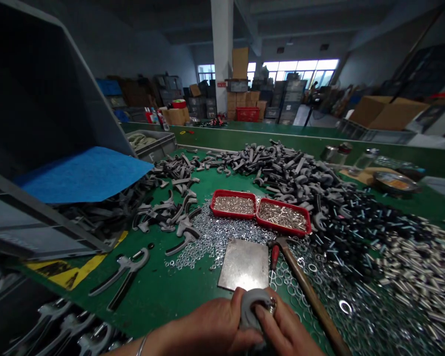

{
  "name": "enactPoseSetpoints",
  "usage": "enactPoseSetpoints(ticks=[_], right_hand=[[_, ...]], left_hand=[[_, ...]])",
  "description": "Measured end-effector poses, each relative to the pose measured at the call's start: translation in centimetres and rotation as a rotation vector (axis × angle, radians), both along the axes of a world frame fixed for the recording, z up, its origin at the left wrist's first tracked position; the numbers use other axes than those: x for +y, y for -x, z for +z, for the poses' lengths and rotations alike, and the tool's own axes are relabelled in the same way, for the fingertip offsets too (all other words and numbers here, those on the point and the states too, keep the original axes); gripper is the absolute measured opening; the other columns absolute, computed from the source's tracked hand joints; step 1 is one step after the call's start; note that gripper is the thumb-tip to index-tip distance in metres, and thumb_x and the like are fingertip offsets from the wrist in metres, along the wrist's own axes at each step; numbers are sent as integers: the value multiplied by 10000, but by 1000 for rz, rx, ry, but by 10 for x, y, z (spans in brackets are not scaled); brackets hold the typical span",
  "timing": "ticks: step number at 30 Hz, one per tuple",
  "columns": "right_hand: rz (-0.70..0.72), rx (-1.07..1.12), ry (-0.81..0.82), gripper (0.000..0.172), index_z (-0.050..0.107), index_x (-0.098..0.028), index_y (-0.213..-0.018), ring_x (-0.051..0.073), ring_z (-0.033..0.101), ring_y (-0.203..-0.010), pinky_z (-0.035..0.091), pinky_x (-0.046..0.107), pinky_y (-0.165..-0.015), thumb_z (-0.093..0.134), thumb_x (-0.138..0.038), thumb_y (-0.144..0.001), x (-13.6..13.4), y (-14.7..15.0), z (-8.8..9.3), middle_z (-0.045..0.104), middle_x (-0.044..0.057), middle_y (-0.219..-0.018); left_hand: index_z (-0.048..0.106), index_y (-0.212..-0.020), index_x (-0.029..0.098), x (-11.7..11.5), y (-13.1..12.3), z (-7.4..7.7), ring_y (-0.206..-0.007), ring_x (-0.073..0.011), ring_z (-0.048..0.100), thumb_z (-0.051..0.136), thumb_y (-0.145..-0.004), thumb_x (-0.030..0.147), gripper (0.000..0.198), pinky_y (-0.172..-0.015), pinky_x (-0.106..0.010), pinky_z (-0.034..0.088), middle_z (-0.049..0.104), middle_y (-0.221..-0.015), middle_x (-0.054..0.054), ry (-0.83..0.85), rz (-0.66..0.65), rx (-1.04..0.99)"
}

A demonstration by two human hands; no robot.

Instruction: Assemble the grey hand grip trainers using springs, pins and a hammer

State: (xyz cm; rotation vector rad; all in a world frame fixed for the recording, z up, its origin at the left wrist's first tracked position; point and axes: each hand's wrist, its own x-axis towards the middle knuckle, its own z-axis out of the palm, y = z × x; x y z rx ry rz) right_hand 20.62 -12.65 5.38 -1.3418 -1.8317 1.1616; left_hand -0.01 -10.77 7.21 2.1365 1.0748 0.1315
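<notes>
A grey hook-shaped clamp part (250, 299) is held between my two hands at the bottom centre. My left hand (217, 321) grips its left side, thumb near the top of the curve. On the other side, the fingers of my right hand (284, 324) pinch at the hook's open end, where a small shiny metal piece (272, 306) shows. The lower portion of the part is hidden by my fingers. Just beyond my hands lies a flat metal plate (244, 264). Beside the plate are a red-handled screwdriver (275, 257) and a wooden-handled hammer (307, 287).
Two red trays (257, 217) hold small metal pins, with loose nuts (203, 242) around them. Grey clamp parts (282, 168) are heaped behind. Black screw pieces (341, 237), metal cylinders (422, 267) and rings lie right. A clamp with two handles (124, 272) and a grey crate (59, 232) are left.
</notes>
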Motion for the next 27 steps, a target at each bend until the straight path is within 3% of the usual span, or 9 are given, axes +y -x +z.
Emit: enactPoseSetpoints(ticks=[4,7,10,13,15,17,20,22,27], right_hand=[[74,-110,39,299,608,-230,-1149,230,715,-855,557,309,-770,464,-410,-958,-2,-7,5,745,90,-944],[8,-130,-63,303,610,-211,-1100,213,700,-891,544,299,-791,399,-399,-990,17,-2,0,734,88,-978],[19,-288,-231,333,639,-185,-1018,187,692,-816,540,279,-726,356,-360,-1015,60,1,-13,731,58,-894],[33,-431,-327,256,655,-180,-1085,220,670,-890,523,327,-787,531,-358,-949,115,-18,-18,728,72,-969],[-43,-514,-390,262,658,-183,-1123,268,607,-1033,474,405,-906,549,-327,-932,150,-42,-13,693,115,-1080],[-124,-615,-436,233,702,-188,-1011,300,558,-1057,434,453,-939,516,-309,-941,181,-68,-8,673,137,-1047],[-185,-753,-465,194,718,-186,-881,318,527,-1053,431,443,-909,557,-291,-910,216,-91,-6,654,144,-1012],[-177,-822,-469,135,705,-184,-838,308,533,-1018,443,409,-861,601,-261,-878,233,-93,-11,652,133,-984],[-131,-900,-466,115,654,-169,-869,292,560,-1002,452,352,-757,544,-194,-893,250,-82,-25,655,140,-996]], left_hand=[[523,-1260,140,7,-8,22,-825,-312,707,563,-849,548,580,-658,-354,525,726,-985,-170,136,-47,70],[483,-1279,140,32,-11,23,-888,-301,702,540,-878,542,570,-705,-344,532,715,-1043,-156,131,-58,59],[511,-1270,150,72,-11,7,-870,-256,704,525,-908,519,517,-714,-305,531,711,-1073,-132,63,-126,65],[656,-1078,159,113,-8,-7,-721,-246,699,565,-893,522,418,-636,-300,517,741,-910,-114,-161,-134,243],[706,-910,152,139,-8,-5,-651,-259,681,578,-892,508,379,-618,-324,507,733,-782,-120,-309,-122,349],[713,-858,145,165,-14,5,-668,-264,677,578,-909,445,333,-664,-344,509,727,-764,-129,-386,-117,358],[706,-976,143,205,-38,19,-788,-255,689,564,-933,301,216,-773,-349,507,737,-880,-137,-480,-95,324],[695,-1037,150,229,-64,19,-877,-244,687,521,-942,191,202,-832,-345,497,738,-954,-131,-541,-103,304],[725,-908,107,263,-122,-11,-969,-275,673,523,-927,108,203,-942,-426,450,740,-967,-154,-639,-142,301]])
